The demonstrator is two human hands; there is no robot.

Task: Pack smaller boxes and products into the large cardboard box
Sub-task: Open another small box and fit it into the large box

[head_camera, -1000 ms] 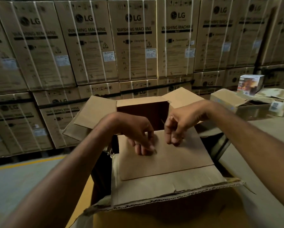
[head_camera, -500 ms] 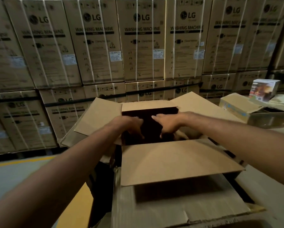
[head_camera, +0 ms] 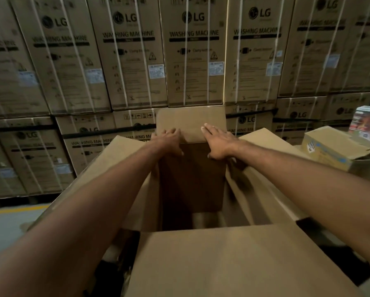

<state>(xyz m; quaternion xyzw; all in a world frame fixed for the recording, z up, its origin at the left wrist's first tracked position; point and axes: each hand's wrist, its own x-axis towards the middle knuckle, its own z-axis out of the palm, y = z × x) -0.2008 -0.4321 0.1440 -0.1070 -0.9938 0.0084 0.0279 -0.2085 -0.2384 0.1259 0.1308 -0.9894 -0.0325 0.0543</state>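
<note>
The large cardboard box sits centre, just in front of the person, its four flaps spread. Its dark inside looks nearly empty, though the bottom is too dim to be sure. Packing seems barely begun; opening the box is the step in hand. The left hand and right hand lie flat with straight fingers against the base of the far flap, holding nothing. Half a second ago that flap lay low and the hands hovered over the opening; now it stands upright. At far right wait a smaller open carton and a printed product box, still unpacked.
</note>
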